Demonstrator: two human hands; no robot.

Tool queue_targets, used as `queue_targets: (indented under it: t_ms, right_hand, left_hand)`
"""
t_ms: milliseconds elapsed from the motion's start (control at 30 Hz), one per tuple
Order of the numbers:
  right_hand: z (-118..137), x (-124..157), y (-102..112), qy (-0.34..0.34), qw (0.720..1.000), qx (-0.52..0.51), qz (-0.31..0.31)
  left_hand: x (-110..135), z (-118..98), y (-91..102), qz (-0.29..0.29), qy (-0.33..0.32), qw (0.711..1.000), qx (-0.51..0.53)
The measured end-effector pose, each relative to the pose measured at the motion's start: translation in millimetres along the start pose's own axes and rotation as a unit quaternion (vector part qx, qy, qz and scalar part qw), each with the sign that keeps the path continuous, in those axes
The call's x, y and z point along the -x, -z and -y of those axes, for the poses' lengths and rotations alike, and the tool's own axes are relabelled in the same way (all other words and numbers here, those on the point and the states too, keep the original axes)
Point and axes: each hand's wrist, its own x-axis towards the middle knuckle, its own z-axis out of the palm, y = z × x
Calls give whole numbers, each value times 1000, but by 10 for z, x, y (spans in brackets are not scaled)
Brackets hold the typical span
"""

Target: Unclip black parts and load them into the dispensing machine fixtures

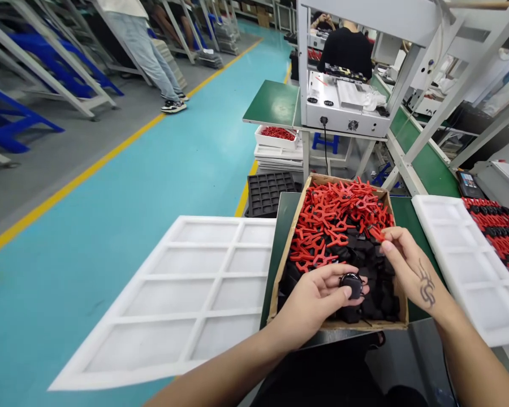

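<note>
A cardboard box on the green bench holds a heap of red Y-shaped plastic pieces at the far end and black parts at the near end. My left hand hovers over the box's near edge, fingers closed round a small round black part. My right hand is over the box's right side, thumb and forefinger pinching a red piece.
A white foam tray with empty compartments lies left of the box. Another white tray on the right carries rows of assembled red and black parts. A black grid tray sits beyond. People stand and sit further back.
</note>
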Motion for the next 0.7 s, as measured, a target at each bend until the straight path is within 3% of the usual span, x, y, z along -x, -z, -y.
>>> queue_targets:
  t_ms: [133,300,533,700]
  right_hand:
    - [-32,391,113,-30,999,10,-34]
    - [24,687,173,-64,998,-4,20]
    - [25,804,58,-133,990,-54,16]
    - [65,783,3,-144,987,-63,20]
  left_hand:
    - [-7,7,13,-5,4,1000,15]
    - [0,4,24,-4,-5,1000,10]
    - [-1,-9,12,-1,-15,999,-30]
    - [13,-28,-15,0,-13,998,-61]
